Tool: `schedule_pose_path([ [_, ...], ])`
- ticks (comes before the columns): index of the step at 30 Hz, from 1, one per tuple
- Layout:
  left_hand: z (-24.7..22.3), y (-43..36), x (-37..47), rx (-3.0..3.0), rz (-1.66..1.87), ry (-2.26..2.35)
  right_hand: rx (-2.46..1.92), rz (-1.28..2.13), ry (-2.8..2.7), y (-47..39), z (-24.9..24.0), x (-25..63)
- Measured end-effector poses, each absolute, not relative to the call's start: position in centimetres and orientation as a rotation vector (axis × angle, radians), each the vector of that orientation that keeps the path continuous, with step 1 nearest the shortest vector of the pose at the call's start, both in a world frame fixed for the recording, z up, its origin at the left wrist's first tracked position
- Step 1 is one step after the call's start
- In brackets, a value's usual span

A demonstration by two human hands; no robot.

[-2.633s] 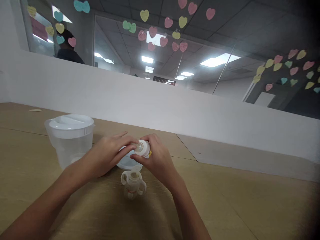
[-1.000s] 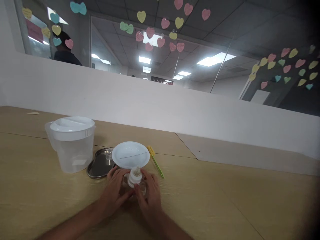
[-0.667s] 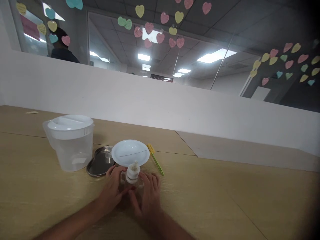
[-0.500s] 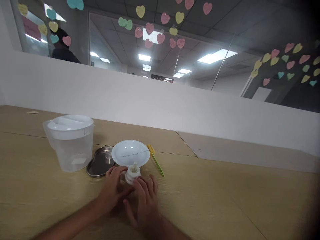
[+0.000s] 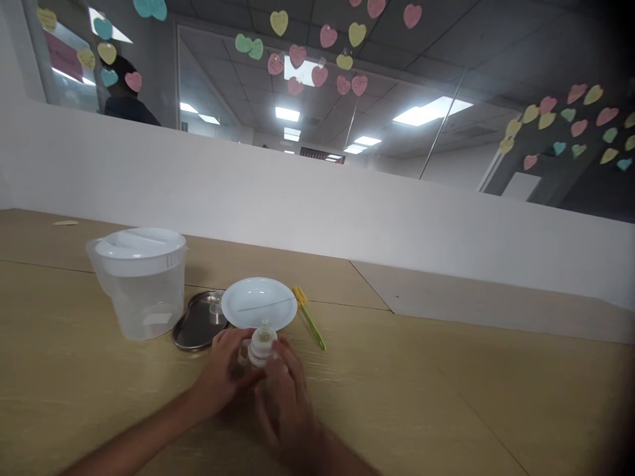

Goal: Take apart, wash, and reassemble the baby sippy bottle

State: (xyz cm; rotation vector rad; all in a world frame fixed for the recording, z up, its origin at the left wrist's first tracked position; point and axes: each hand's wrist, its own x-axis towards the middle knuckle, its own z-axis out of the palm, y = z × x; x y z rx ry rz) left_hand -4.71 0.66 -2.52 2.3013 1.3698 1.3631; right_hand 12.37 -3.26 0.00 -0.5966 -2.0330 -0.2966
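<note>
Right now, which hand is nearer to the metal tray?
Left. The left hand is close to the metal tray, by its right end; the right hand is farther right, at the bottle.

**Colours and patterns**

The bottle collar (image 5: 260,347) and bowl (image 5: 258,294) are white; the brush (image 5: 311,324), yellow and green; the tray (image 5: 191,328), silvery grey. The tabletop (image 5: 421,390) is tan, faintly streaked. Paper hearts (image 5: 328,36) are pink, yellow, green and blue.
</note>
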Motion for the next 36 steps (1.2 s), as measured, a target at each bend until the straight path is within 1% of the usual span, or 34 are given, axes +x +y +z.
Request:
schedule_pose_path([
  [3,-2.0,0.4,-4.6,2.294,1.332,1.391,-0.669,-0.259,-2.007,-3.0,-0.3,12.3],
  [7,-2.1,0.1,-4.8,2.157,1.377,1.404,-0.617,-0.343,-2.096,-3.3,-0.1,12.0],
  [12,-2.2,0.1,-5.1,2.184,1.364,1.343,-0.466,-0.361,-2.259,-3.7,0.4,12.4],
  [14,-2.2,0.2,-5.1,2.164,1.362,1.345,-0.481,-0.356,-2.206,-3.5,0.3,12.6],
  [17,-2.1,0.3,-4.9,2.14,1.348,1.376,-0.631,-0.304,-2.053,-3.1,0.2,12.7],
  [19,-2.1,0.3,-4.9,2.159,1.337,1.38,-0.669,-0.285,-2.052,-2.9,0.2,12.7],
  [25,-2.1,0.9,-5.5,2.224,1.299,1.338,-0.534,-0.332,-2.17,-2.5,0.3,12.8],
  [28,-2.1,1.1,-5.7,2.24,1.29,1.321,-0.607,-0.188,-2.045,-1.9,0.2,13.0],
  [34,-1.8,0.4,-5.1,2.283,1.257,1.254,-0.822,0.458,-1.768,-0.6,0.2,12.0],
  [36,-1.8,0.0,-4.7,2.251,1.292,1.282,-0.882,0.565,-1.643,-0.5,0.0,11.4],
])
